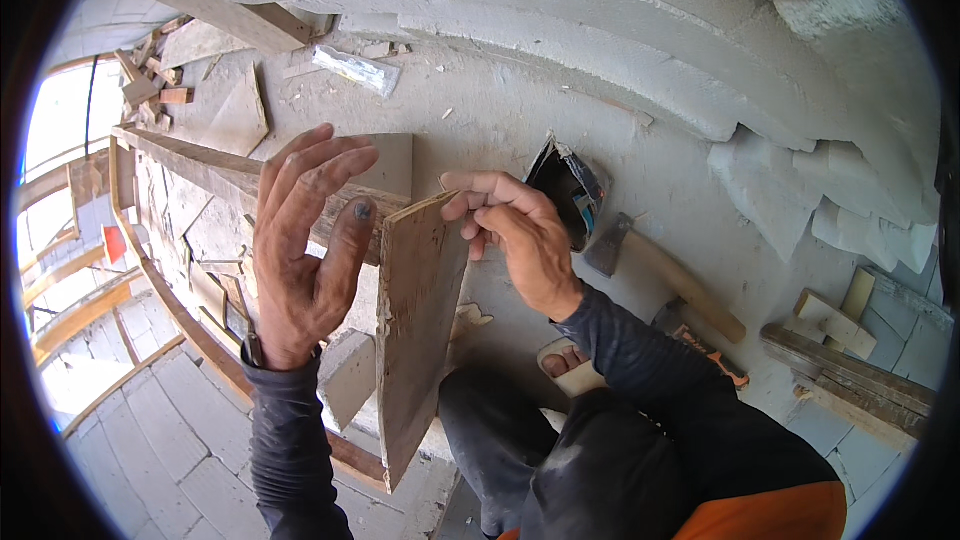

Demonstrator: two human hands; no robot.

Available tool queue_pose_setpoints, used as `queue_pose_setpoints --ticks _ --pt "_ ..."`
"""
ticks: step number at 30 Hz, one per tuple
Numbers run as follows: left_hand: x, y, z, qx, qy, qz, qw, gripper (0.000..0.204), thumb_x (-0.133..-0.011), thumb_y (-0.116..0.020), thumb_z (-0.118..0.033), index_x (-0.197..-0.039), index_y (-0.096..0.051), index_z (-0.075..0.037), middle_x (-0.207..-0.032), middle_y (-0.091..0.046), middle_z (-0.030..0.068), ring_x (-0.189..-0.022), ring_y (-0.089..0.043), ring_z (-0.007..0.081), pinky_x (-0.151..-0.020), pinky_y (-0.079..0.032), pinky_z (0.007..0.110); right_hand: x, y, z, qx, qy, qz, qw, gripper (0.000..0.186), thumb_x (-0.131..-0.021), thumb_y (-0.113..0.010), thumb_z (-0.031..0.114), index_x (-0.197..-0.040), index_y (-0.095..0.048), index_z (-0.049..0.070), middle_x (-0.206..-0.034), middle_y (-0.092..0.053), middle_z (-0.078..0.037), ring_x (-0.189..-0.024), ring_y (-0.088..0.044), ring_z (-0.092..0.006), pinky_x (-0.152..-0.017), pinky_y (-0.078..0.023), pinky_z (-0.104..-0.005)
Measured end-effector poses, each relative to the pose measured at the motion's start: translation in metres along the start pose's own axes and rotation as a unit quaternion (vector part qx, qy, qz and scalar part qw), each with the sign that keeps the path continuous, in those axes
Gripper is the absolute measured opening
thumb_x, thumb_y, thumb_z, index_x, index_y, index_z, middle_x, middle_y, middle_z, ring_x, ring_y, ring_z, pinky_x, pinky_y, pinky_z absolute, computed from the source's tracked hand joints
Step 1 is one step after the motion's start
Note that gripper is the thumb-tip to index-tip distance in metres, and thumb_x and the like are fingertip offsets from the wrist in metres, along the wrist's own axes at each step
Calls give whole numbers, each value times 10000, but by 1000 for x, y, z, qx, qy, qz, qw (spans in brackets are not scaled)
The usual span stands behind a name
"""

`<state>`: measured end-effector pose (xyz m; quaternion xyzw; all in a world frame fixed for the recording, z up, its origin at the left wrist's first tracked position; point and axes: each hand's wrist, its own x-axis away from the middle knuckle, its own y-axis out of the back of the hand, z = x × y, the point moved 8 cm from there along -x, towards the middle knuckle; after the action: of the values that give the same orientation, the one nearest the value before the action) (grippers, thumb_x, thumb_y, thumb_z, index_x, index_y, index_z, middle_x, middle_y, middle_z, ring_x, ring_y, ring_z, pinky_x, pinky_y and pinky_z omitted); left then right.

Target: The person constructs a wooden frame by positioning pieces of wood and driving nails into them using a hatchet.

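Note:
A worn plywood board (pixel 425 320) stands on edge in front of my knees. My right hand (pixel 520 240) is closed at its upper far corner, the bent fingers and thumb gathered around the edge; part of the grip is hidden. On the board's left side my left hand (pixel 310 240) is raised, palm toward the board, with fingers apart and nothing in it. A long timber plank (pixel 200 165) runs behind the left hand. Beside my right hand sits a torn dark bag or box (pixel 570 185) with small items inside.
Right of my foot lie a hatchet (pixel 670 285) and an orange-and-black tool (pixel 715 355). Wood offcuts (pixel 850 380) are stacked at far right. Pale blocks (pixel 560 30) line the far side, near a clear plastic packet (pixel 355 70). Timber framing (pixel 180 310) borders an opening at left.

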<state>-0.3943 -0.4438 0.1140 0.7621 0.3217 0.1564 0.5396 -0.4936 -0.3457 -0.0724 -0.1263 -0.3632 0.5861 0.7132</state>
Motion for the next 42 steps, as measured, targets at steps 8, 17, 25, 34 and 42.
queue_pose_setpoints --ticks 8,17,25,34,42 --pt "6 -24 -58 -3 -60 146 988 330 -863 -794 -69 -1192 -774 -97 -1139 -707 97 -1000 -695 299 -843 -568 420 47 -15 41 -134 30 71 988 513 -1031 -492 -35 -1544 -485 -15 -1342 -701 -151 -1187 -698 -197 -1019 -578 -341" --pt "89 -74 -118 -54 -183 199 961 270 -802 -736 -161 -1049 -752 -54 -1114 -660 51 -1012 -640 245 -795 -516 396 126 4 -36 -151 -137 107 973 716 -1014 -547 -15 -1677 -277 15 -1337 -686 -159 -1168 -677 -177 -1036 -556 -319" --pt "127 -92 -105 66 -88 119 987 184 -905 -719 -75 -1085 -691 -50 -961 -642 86 -880 -639 279 -775 -522 405 162 30 -23 -25 -142 83 986 724 -1056 -609 123 -1687 -263 48 -1434 -639 -196 -1266 -645 -235 -1126 -511 -410" --pt "126 -143 -44 773 370 -86 508 118 -1106 -586 -184 -1167 -638 -97 -1027 -664 11 -945 -654 134 -862 -583 305 198 211 0 725 35 -256 638 589 -886 -800 254 -1416 -603 90 -1267 -643 -197 -1226 -569 -422 -1064 -465 -513" --pt "84 -168 -24 873 315 -201 313 119 -1135 -518 -108 -1197 -590 -35 -1083 -621 47 -945 -622 157 -933 -581 310 186 239 -3 687 -10 -221 692 473 -852 -793 216 -1269 -634 60 -1169 -689 -205 -1107 -640 -440 -974 -514 -513"
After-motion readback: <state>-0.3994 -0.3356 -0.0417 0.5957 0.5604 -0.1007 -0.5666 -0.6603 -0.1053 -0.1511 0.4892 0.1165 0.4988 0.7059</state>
